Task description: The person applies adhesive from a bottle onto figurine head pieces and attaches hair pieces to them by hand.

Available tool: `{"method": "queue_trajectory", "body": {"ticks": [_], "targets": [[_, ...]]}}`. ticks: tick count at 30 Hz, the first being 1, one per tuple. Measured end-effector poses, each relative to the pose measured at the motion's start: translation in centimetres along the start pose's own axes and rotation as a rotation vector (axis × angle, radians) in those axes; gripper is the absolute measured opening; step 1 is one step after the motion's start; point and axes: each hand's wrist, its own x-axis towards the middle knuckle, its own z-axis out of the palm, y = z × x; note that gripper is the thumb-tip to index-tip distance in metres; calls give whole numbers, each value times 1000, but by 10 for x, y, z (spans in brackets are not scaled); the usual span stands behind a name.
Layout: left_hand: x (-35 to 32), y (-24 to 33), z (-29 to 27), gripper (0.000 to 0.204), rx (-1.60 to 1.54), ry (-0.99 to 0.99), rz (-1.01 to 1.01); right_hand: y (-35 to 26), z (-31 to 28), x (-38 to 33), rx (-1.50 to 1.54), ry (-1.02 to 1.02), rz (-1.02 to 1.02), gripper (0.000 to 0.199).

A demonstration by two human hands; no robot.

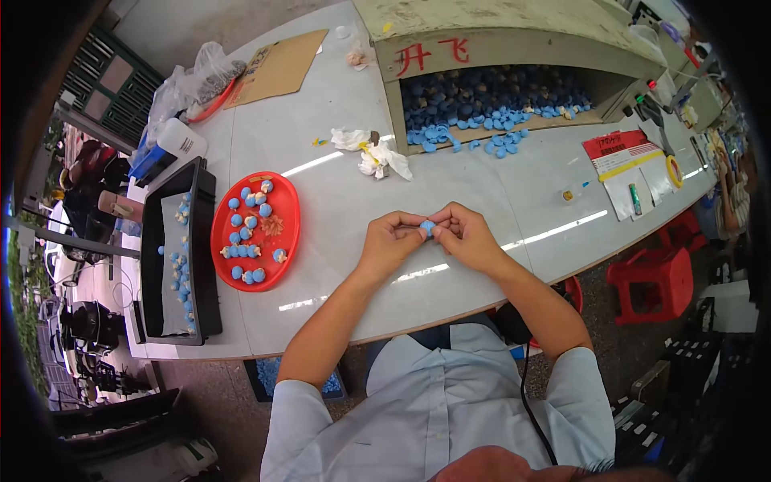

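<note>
White worktable, occupied

At its far side stood an open-fronted box. To the left sat a black tray, with a red plate beside it. Left hand and right hand met nearer the front edge, fingertips pinching one small blue piece between them. Loose blue pieces lay in box, tray and plate.

Small blue piece – roundish, single visible colour. Pinched between the thumbs and fingers of left hand and right hand, both on it. Partly covered – can't read full outline or tilt.
</note>
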Motion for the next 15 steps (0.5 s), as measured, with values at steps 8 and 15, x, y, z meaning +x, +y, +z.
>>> {"method": "queue_trajectory", "body": {"ticks": [8,15], "targets": [[-10,19,-10,33,113,150,24,-15,4,2,30,-31,-66,15],[-47,55,-100,40,916,738,369,-41,-76,56,-640,326,-211,19]]}}
